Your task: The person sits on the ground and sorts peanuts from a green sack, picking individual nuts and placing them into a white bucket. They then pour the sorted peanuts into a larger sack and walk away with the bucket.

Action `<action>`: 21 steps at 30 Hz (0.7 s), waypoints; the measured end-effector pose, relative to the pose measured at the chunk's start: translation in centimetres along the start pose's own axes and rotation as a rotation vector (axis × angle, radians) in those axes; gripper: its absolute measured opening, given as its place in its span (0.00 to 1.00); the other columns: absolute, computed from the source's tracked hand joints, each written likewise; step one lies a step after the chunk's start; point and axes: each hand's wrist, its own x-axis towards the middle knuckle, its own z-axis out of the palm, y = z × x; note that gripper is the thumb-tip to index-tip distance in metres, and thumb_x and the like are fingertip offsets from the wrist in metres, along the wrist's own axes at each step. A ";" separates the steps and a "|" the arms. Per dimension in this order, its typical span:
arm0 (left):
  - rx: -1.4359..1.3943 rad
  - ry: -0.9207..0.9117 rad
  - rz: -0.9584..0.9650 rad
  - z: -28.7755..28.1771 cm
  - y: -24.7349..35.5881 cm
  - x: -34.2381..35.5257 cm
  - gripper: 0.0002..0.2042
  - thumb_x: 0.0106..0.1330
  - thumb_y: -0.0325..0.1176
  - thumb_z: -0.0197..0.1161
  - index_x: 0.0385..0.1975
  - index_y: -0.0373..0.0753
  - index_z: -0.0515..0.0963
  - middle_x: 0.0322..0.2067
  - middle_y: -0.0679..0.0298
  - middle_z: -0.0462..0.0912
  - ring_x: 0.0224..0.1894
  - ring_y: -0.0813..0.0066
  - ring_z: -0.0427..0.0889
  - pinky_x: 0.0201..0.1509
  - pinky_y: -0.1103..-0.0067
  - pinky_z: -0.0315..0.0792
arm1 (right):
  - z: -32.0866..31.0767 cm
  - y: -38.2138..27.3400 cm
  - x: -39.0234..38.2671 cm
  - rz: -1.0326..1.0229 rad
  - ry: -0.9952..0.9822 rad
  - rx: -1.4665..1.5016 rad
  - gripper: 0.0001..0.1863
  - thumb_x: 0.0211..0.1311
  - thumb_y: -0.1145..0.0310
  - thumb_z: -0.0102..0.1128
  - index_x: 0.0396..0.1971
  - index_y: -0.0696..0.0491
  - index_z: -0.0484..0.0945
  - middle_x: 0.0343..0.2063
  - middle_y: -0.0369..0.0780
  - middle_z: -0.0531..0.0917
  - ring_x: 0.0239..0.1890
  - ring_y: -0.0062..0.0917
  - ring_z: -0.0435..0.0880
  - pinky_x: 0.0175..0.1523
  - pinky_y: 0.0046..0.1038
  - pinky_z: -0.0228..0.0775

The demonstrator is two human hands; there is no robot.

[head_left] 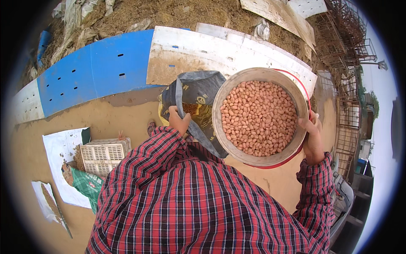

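Observation:
Shelled peanuts nearly cover the inside of a round bucket with a red handle. My right hand is closed on the bucket's right rim, thumb on the inner side. To the left, a dark woven sack with yellow print hangs with its mouth folded back. My left hand pinches the edge of the sack's mouth. Small brownish contents show inside the sack, too small to name surely. The bucket's left side stands against or just over the sack's edge; which one I cannot tell.
White plastic crate on the floor at left, beside a white sheet and a green bag. Blue and white panels fence off a straw heap ahead. Rusty metal frames stand at right.

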 end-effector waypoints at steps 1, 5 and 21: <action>-0.029 -0.027 0.007 0.1 0.1 -0.1 0.18 0.54 0.29 0.64 0.41 0.35 0.64 0.27 0.58 0.76 0.27 0.69 0.76 0.34 0.73 0.71 | -0.2 0.3 0.2 0.034 0.023 -0.017 0.32 0.50 0.71 0.59 0.58 0.65 0.66 0.50 0.45 0.77 0.50 0.27 0.77 0.57 0.28 0.69; -0.191 -0.126 -0.057 -0.2 0.8 -1.0 0.16 0.56 0.28 0.63 0.40 0.34 0.65 0.28 0.62 0.76 0.29 0.79 0.74 0.34 0.79 0.69 | 0.0 3.5 1.7 0.128 -0.072 0.087 0.28 0.54 0.72 0.63 0.55 0.64 0.67 0.48 0.45 0.78 0.48 0.26 0.78 0.56 0.28 0.70; -0.072 -0.268 0.063 0.5 3.1 -2.9 0.18 0.60 0.29 0.60 0.45 0.35 0.59 0.30 0.50 0.76 0.33 0.56 0.79 0.40 0.67 0.71 | 8.6 12.6 6.6 0.283 -0.132 -0.142 0.29 0.45 0.65 0.77 0.45 0.62 0.73 0.38 0.44 0.81 0.40 0.27 0.81 0.47 0.30 0.74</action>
